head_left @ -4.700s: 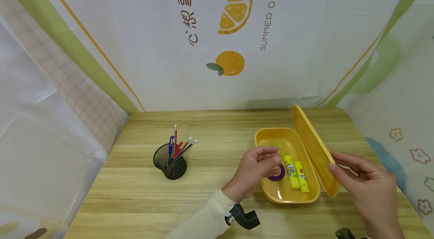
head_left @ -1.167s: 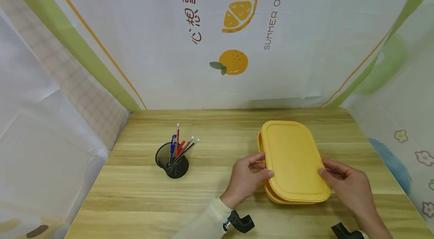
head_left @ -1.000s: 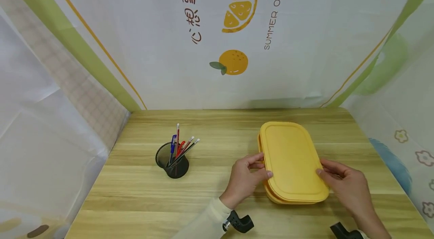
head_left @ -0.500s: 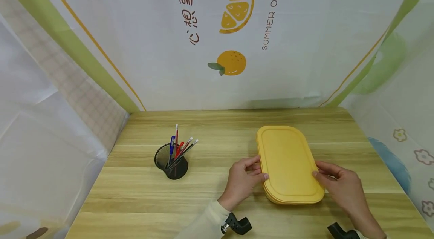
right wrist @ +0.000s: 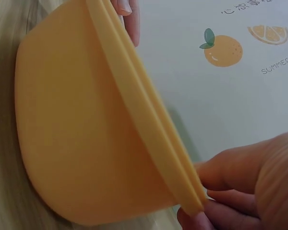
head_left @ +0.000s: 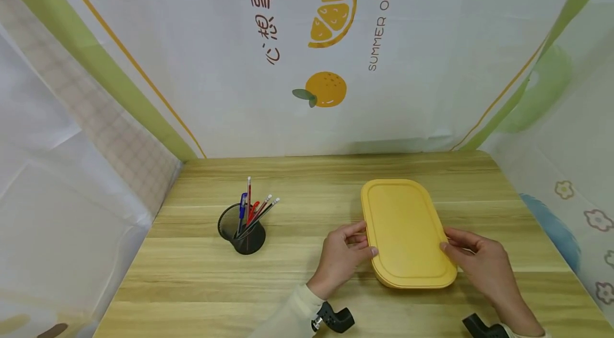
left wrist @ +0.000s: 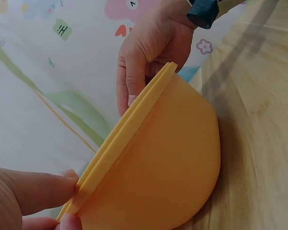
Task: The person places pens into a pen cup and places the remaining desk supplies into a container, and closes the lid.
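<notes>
A yellow plastic storage box stands on the wooden table with its matching lid lying flat over the top. My left hand pinches the left edge, thumb on the lid and fingers under the rim. Across from it, my right hand grips the right edge the same way. Both wrist views show the lid's edge sitting right along the box's rim. What lies inside the box is hidden under the lid.
Left of the box, a black mesh pen holder holds several pencils, a blue pen and something with red handles. The wooden tabletop ends at a printed cloth backdrop behind and at the sides.
Earliest, the lid stood upright at the box's right and the left hand was over the glue sticks and tape rolls inside. The lid has since come down leftward onto the box, both hands at its edges.
</notes>
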Demonstrator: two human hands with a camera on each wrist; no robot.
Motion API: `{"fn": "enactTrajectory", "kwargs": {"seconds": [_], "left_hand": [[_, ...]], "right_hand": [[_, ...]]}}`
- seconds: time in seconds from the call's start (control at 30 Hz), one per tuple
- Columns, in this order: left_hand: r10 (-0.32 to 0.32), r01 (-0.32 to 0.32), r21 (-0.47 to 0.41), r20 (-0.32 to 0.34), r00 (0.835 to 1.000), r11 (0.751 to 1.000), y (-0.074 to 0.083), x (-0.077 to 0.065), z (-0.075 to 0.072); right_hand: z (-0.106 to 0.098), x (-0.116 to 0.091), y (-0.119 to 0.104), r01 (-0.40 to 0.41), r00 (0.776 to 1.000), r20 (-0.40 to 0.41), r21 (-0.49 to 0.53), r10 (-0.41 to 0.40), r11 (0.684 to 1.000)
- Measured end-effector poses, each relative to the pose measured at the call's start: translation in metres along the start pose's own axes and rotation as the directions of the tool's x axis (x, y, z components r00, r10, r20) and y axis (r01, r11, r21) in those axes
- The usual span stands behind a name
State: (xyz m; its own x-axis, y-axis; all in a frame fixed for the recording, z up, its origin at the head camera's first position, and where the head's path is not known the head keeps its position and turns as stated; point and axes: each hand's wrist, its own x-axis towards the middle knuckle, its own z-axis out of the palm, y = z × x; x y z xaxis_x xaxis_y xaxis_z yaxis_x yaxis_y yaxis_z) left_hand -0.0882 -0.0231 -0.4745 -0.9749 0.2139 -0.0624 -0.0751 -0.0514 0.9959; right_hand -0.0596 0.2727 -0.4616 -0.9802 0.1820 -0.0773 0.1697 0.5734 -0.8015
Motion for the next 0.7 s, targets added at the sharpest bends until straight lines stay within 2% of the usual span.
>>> {"fn": "enactTrajectory", "kwargs": {"seconds": [0.2, 0.47, 0.7], "left_hand": [[-0.020, 0.020, 0.012, -0.002, 1.000, 1.000, -0.0033, 0.0004, -0.0028], [-0.022, 0.022, 0.029, 0.003, 1.000, 0.999, -0.0046, 0.0001, -0.0031], [-0.007, 0.004, 0.089, 0.031, 1.000, 0.996, -0.0018, -0.0003, -0.0032]], "right_hand": [[0.0023, 0.0019, 0.0015, 0.003, 1.000, -0.005, -0.009, -0.003, 1.000], [-0.0007, 0.0031, 0.0026, -0.034, 0.998, 0.046, -0.015, 0.034, 0.999], [-0.0038, 0.0018, 0.0043, -0.034, 0.998, 0.055, -0.041, 0.036, 0.999]]}}
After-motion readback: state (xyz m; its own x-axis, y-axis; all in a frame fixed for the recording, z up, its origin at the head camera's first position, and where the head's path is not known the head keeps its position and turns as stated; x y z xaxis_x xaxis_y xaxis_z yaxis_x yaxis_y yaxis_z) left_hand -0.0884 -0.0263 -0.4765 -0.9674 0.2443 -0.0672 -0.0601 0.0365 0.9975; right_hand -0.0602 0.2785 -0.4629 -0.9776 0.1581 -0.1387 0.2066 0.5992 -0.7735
